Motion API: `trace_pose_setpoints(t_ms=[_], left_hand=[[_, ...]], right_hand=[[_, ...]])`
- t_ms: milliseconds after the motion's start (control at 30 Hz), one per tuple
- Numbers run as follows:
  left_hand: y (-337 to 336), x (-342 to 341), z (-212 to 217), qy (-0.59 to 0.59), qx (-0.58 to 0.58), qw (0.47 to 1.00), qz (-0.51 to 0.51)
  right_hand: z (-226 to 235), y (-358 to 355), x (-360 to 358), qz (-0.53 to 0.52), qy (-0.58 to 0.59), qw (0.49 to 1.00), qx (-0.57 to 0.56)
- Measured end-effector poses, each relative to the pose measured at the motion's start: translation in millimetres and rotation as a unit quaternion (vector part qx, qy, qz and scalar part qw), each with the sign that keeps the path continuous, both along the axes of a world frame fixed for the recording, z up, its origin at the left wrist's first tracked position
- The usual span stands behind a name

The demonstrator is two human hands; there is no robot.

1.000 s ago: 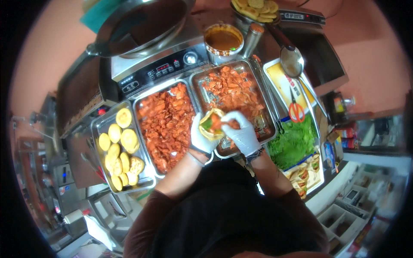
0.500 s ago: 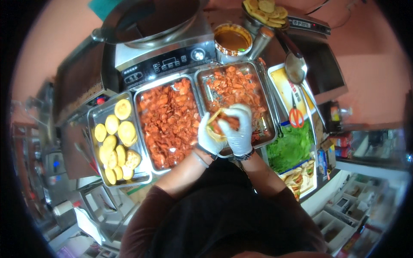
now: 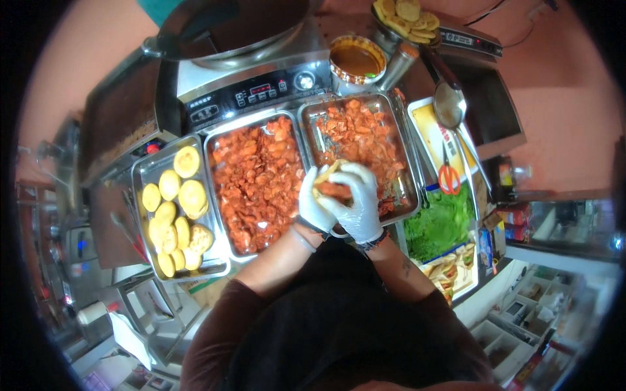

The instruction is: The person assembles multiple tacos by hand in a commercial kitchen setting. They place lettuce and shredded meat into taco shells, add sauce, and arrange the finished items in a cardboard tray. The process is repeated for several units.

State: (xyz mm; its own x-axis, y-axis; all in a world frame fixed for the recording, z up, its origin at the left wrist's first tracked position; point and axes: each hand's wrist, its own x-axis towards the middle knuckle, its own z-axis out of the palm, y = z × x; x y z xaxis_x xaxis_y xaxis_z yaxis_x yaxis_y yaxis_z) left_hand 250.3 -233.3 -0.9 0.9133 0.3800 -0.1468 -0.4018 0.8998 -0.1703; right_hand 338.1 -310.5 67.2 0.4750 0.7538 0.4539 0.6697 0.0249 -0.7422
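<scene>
Both hands wear white gloves and meet over the right steel tray (image 3: 403, 153) of orange-red fried meat pieces. My left hand (image 3: 312, 205) cups a split yellow bun (image 3: 325, 177) from below. My right hand (image 3: 358, 199) is curled over the bun's open side, its fingers pressing on the reddish filling inside. The bun is mostly hidden between the two gloves. To the left lies the middle tray (image 3: 218, 195), also filled with fried meat pieces.
A left tray (image 3: 142, 179) holds several round yellow buns. Green lettuce (image 3: 440, 225) lies to the right, red-handled scissors (image 3: 448, 176) and a ladle (image 3: 448, 107) above it. A sauce pot (image 3: 356, 62) and an induction cooker (image 3: 248, 91) stand behind the trays.
The two gloved hands have closed tighter around the bun, and the right hand now covers its opening. The head camera shifted slightly; trays keep their places.
</scene>
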Motion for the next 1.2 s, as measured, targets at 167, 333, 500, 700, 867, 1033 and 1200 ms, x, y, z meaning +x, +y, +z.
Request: trace_pose_setpoints(t_ms=[167, 333, 500, 700, 867, 1033, 1200], left_hand=[[-5.4, 3.1, 18.8, 0.087, 0.079, 0.993, 0.024], [-2.8, 4.3, 10.6, 0.042, 0.047, 0.998, 0.012], [3.3, 2.2, 22.8, 0.083, 0.041, 0.995, 0.033], [8.0, 0.0, 3.1, 0.04, 0.033, 0.998, 0.028], [7.7, 1.5, 31.2, 0.046, 0.055, 0.997, 0.028], [11.0, -2.1, -0.6, -0.005, 0.025, 0.999, 0.033], [8.5, -1.8, 13.1, -0.022, -0.012, 1.0, -0.016]], right_hand=[[-18.0, -0.1, 1.6, -0.01, -0.051, 0.999, 0.007], [-9.8, 1.1, 0.5, 0.06, -0.074, 0.99, -0.104], [0.5, -3.8, 12.6, 0.074, 0.048, 0.996, -0.004], [-4.7, -19.1, 4.0, 0.01, -0.043, 0.998, -0.048], [0.5, -13.0, 7.0, 0.034, 0.012, 0.997, -0.07], [-2.9, -13.8, 14.5, -0.003, 0.04, 0.999, -0.036], [-1.3, -13.2, 10.1, 0.012, -0.025, 0.995, -0.099]])
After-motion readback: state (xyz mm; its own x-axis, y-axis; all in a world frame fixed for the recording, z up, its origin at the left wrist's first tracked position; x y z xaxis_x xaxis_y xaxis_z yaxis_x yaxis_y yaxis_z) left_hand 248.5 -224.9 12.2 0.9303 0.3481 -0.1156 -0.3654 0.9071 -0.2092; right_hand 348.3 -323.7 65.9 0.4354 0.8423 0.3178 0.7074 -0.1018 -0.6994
